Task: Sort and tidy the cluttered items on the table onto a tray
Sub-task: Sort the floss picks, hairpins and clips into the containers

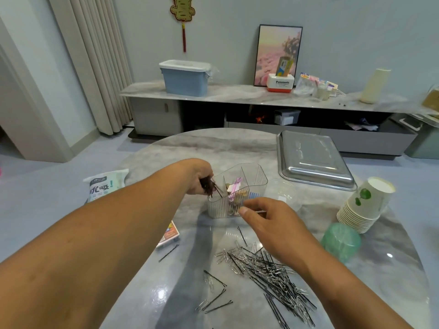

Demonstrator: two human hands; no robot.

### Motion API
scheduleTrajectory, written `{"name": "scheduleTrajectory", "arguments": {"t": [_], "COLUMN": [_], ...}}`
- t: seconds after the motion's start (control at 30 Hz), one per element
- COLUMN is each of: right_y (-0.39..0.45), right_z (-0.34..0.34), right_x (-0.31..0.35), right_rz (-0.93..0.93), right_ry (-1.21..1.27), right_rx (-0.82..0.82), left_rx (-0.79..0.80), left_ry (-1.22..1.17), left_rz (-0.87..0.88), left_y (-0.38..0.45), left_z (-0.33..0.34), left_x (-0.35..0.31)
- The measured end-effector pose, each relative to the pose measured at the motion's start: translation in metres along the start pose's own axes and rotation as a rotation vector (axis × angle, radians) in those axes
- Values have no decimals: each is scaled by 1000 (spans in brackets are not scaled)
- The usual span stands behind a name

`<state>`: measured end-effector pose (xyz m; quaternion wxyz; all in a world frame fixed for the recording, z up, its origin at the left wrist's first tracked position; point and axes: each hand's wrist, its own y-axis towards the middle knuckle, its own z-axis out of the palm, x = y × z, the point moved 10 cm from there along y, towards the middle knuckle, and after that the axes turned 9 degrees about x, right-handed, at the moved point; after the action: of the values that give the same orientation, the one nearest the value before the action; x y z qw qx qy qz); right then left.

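organizer [237, 193] mid table [213, 143], tray [311, 157] behind-right, cups [365, 205] right, pins [270, 271] in front
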<state>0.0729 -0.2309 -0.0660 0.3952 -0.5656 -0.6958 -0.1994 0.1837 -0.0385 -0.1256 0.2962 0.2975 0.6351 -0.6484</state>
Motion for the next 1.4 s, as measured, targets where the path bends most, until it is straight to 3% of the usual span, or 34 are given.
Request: {"name": "scheduleTrajectory", "arguments": {"t": [0.17,0.33,0.47,0.57,0.63,0.7,0.77,0.9,1.07,1.2,1.4], "right_y": [0,0,1,5,8,11,15,16,8,-1,-21], "right_z": [-5,-15,-25,-18,-9,-2,2,6,23,28,46], "right_x": [1,-6,-24,-49,-64,-71,-74,-73,-82,-83,-72], "right_rz": [13,56,134,231,279,284,273,230,230,240,162], "right_ry": [-27,-67,-247,-382,-427,-444,-441,-444,-525,-547,-511], "right_rx": [-19,-58,-57,44,120,165,177,181,321,357,447], "left_rx": [-43,-48,-122,-173,-172,-144,-281,-310,-344,-308,-73], "left_ry": [225,286,270,384,612,904,1155,1379,1643,1708,1490], "left_rz": [2,-28,89,151,114,-131,-169,55,79,115,285], "left_y": [-4,-14,-31,-49,-60,-71,-83,-89,-90,-92,-98], "left_z": [8,13,-5,-29,-37,-43,-57,-51,-37,-25,20], "left_x": [-10,-13,-20,-7,15,59,76,92,106,115,129]}}
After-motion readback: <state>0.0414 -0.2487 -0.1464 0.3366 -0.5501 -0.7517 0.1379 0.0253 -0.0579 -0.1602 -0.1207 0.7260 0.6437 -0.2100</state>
